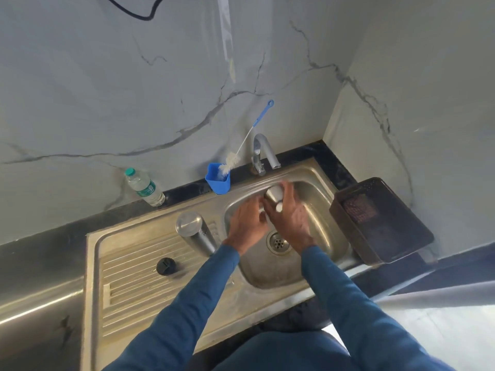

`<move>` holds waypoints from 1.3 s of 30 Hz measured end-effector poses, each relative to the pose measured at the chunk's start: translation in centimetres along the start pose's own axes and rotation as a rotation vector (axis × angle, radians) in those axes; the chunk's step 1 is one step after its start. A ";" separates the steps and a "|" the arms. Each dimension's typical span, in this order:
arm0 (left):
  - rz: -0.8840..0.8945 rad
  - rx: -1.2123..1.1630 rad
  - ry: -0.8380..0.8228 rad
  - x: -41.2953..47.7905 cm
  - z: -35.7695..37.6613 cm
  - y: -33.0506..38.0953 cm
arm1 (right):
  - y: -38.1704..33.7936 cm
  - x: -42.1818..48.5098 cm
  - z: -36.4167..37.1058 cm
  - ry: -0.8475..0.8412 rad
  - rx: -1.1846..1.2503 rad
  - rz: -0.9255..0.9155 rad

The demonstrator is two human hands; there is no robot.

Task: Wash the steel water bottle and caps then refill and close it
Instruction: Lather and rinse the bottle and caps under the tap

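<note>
Now both hands over basin: right hand (290,210) wraps shiny steel cup-shaped cap (273,192); left hand (247,219) fingers curled against it, blurred. Tall steel water bottle (194,231) stands left of grip on drainboard. Risk: wet cap slipping into sink.

**Person: clothing observed**

Both arms wear long blue sleeves, left sleeve (187,298) and right sleeve (356,303), close-fitting, plain, ending at the wrists. Left hand (247,223) and right hand (290,214) are bare. Dark blue garment covers the lower body at near edge.
</note>
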State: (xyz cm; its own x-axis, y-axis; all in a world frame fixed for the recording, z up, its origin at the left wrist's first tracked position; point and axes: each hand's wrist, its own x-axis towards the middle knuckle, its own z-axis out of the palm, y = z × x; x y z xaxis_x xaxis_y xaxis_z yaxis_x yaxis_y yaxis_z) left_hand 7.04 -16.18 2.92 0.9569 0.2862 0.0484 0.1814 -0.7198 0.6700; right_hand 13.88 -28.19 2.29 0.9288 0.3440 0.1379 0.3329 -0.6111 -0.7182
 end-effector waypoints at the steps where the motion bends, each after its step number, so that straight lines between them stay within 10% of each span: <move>1: 0.003 0.025 -0.014 -0.1 -0.1 -0.1 | 0.2 -0.5 0.4 -0.077 -0.018 0.069; 5: -0.011 0.049 -0.043 -1.0 -0.3 -0.9 | 1.1 -2.2 1.0 0.097 -0.008 0.146; 18: 0.227 0.064 -0.160 -7.2 -0.9 -3.3 | -1.4 -5.9 0.7 -0.297 -0.056 0.368; 39: -0.446 0.183 -0.064 -15.9 -5.0 -17.4 | -3.5 -9.0 12.0 -0.596 0.044 0.475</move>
State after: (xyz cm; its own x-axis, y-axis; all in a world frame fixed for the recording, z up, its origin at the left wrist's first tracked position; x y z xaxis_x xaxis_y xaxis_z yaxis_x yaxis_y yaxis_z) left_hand -12.48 -5.07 -5.84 0.7879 0.5567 -0.2633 0.6082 -0.6367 0.4739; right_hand 2.39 -20.57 -4.60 0.7213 0.3858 -0.5752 -0.0984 -0.7650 -0.6365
